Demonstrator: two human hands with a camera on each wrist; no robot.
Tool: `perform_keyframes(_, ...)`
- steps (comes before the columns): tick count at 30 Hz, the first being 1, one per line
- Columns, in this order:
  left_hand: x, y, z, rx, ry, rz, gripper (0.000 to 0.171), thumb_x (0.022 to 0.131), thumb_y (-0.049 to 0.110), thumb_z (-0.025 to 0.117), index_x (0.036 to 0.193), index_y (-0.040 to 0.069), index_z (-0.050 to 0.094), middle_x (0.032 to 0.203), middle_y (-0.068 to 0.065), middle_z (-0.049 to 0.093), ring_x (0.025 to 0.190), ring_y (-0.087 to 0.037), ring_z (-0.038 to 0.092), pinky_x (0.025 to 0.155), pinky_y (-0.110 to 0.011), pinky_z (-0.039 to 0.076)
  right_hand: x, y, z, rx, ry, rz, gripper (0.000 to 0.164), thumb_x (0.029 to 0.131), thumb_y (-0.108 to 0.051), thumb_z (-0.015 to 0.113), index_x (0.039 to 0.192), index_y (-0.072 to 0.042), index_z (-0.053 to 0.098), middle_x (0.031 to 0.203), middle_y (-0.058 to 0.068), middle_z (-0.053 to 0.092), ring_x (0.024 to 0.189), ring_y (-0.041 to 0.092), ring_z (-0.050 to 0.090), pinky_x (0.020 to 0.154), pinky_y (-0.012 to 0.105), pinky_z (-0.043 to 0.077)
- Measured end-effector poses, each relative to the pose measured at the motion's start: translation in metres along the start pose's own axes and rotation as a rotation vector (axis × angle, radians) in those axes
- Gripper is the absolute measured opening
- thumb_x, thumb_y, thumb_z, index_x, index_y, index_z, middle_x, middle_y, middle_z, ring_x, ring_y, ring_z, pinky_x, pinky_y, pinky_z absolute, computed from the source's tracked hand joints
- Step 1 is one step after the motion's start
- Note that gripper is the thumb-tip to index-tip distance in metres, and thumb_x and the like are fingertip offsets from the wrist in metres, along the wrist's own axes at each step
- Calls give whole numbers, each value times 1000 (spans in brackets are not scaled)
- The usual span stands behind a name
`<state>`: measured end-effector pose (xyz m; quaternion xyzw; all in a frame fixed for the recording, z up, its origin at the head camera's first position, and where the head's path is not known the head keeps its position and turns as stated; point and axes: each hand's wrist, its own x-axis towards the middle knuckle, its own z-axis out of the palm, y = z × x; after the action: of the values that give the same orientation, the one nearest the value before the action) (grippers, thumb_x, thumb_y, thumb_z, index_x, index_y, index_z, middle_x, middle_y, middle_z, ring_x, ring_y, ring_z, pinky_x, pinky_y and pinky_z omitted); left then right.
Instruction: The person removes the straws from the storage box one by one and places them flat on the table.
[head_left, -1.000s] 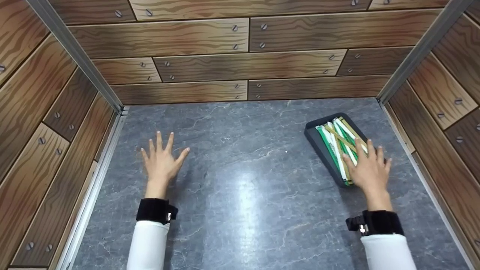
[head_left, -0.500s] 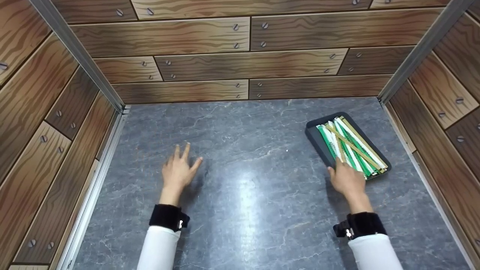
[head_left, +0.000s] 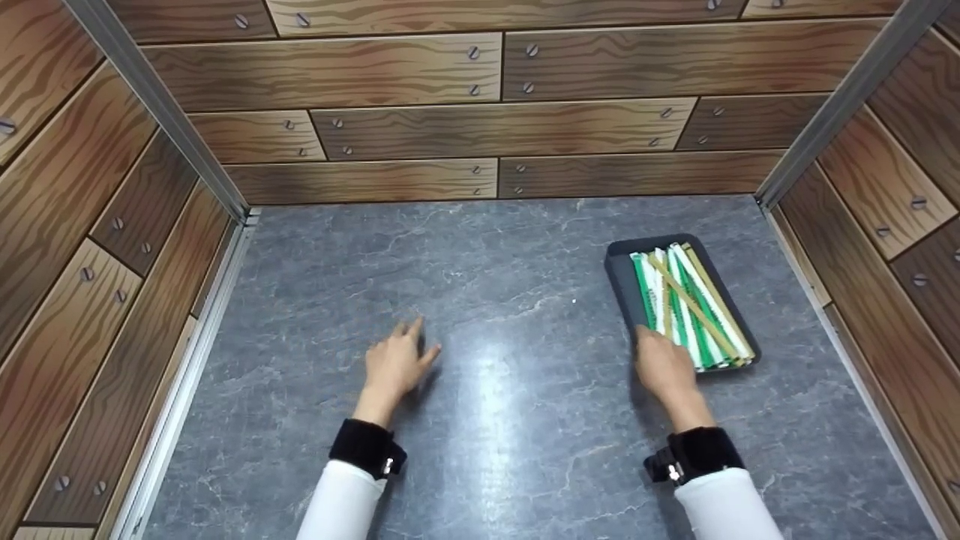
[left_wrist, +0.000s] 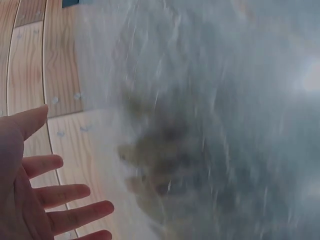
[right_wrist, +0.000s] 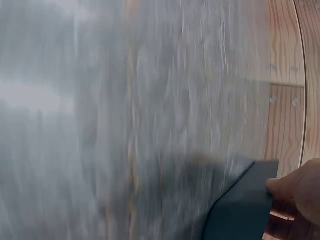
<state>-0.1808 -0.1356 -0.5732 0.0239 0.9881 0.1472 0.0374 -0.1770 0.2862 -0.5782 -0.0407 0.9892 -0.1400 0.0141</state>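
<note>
A shallow dark tray (head_left: 621, 289) lies tilted to the left on the right part of the tabletop. Several long slim packets (head_left: 690, 307) in green, white and gold overlap inside it. My right hand (head_left: 666, 369) grips the tray's near left corner. In the right wrist view the thumb presses the outside of the dark tray wall (right_wrist: 242, 205), and the other fingers are partly hidden behind it. My left hand (head_left: 394, 361) hovers over the tabletop left of centre, holding nothing. Its fingers are spread and relaxed in the left wrist view.
The grey marbled tabletop (head_left: 510, 277) is bounded by wood-print panels at the back (head_left: 405, 131), left and right. Metal rails run along the corners and side edges. Glare from a light lies in the middle front.
From above the tray, my right hand moved left and down to grip its near corner. The tray has shifted slightly towards me and turned. My left hand moved right and nearer.
</note>
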Motion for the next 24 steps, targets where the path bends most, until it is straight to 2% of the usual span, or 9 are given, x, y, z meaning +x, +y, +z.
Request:
perform_keyframes(6,-2,17,10,14,6,54,67,91,51,63,145,13,49,137,-19,55,105,-44,63,82,-58,51,4,-30,9,50,-29,-25,39,98,-6,51,133,10,50,119,31,60,102,49,60,80,61,50)
perform_keyframes(10,-3,30,16,31,-1,113,64,91,50,63,143,14,50,133,-16,58,99,-42,65,78,-56,53,5,-49,16,63,-22,-70,37,98,-10,55,129,10,53,115,29,62,97,47,62,78,59,51)
perform_keyframes(14,-2,46,20,39,-17,165,61,93,49,61,143,15,50,132,-13,60,100,-40,65,79,-55,53,3,-69,23,84,-37,-112,43,97,-12,56,132,12,51,120,29,61,101,46,61,81,56,52)
perform_keyframes(17,0,59,22,34,-51,223,57,95,45,59,142,13,50,132,-13,60,101,-38,66,80,-54,53,1,-82,27,90,-66,-132,46,98,-14,57,134,13,48,125,29,59,106,44,61,85,54,52)
perform_keyframes(21,3,78,23,25,-93,315,50,98,37,57,141,10,52,128,-13,62,105,-35,65,83,-52,54,0,-97,32,73,-86,-153,46,98,-15,58,134,13,49,122,28,60,105,42,62,84,51,53)
perform_keyframes(24,7,91,25,41,-96,356,45,100,33,55,139,12,55,124,-12,65,105,-32,65,83,-49,54,-2,-107,35,63,-92,-169,47,97,-17,60,133,11,50,119,27,62,102,41,63,83,51,53)
